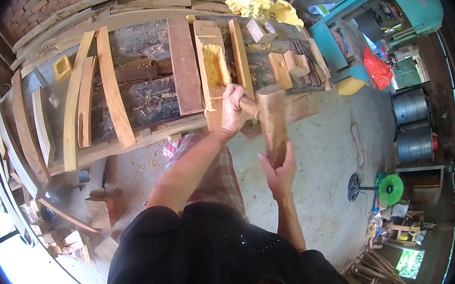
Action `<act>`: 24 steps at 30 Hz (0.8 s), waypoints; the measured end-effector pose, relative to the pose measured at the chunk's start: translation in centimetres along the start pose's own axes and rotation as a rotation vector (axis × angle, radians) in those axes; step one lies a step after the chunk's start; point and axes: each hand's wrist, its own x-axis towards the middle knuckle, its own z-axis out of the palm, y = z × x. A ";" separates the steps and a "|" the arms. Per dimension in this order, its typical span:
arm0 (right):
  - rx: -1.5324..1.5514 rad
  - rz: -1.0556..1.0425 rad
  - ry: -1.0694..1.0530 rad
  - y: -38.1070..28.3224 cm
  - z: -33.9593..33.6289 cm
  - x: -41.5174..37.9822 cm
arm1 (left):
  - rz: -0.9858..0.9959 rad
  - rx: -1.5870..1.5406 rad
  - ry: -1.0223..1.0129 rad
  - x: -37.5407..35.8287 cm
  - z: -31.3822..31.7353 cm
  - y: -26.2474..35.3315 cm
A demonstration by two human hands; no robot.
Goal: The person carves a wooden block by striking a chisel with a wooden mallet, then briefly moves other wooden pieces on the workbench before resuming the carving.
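My left hand (233, 108) is wrapped round a round wooden handle (249, 107), at the near end of a light wood block (207, 30) with a rough yellow hollow. Whatever tool part lies beyond the fingers is hidden. My right hand (280, 171) grips the lower end of a thick wooden mallet (273, 121), held upright in view just right of the handle and slightly blurred. The mallet's upper part overlaps the handle's end; whether they touch I cannot tell.
Curved wooden strips (115, 92) and a reddish board (184, 64) lie across the dark timber bench. Small blocks (296, 63) sit to the right. Beyond them stands a teal machine (414, 3). Metal drums (410, 108) and a green fan (390, 189) are at the far right.
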 end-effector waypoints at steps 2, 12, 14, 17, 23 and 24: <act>0.174 -0.047 0.229 -0.1 0.0 -1.1 | 0.009 0.046 -0.007 -0.2 0.0 -0.3; 0.213 0.063 0.232 1.8 1.5 -1.3 | 0.044 0.154 -0.002 -0.5 0.4 -2.2; 0.218 -0.258 0.497 3.6 2.9 -1.5 | 0.041 0.125 0.035 -0.5 0.6 -2.4; 0.166 0.139 0.020 1.9 2.0 -0.1 | -0.012 0.081 -0.049 0.0 -0.1 -0.4; 0.423 0.203 0.141 1.3 1.9 -1.2 | 0.140 0.232 -0.227 1.9 -1.8 2.1; 0.527 0.240 0.142 0.7 1.8 -1.4 | 0.148 0.210 -0.261 2.0 -2.0 2.4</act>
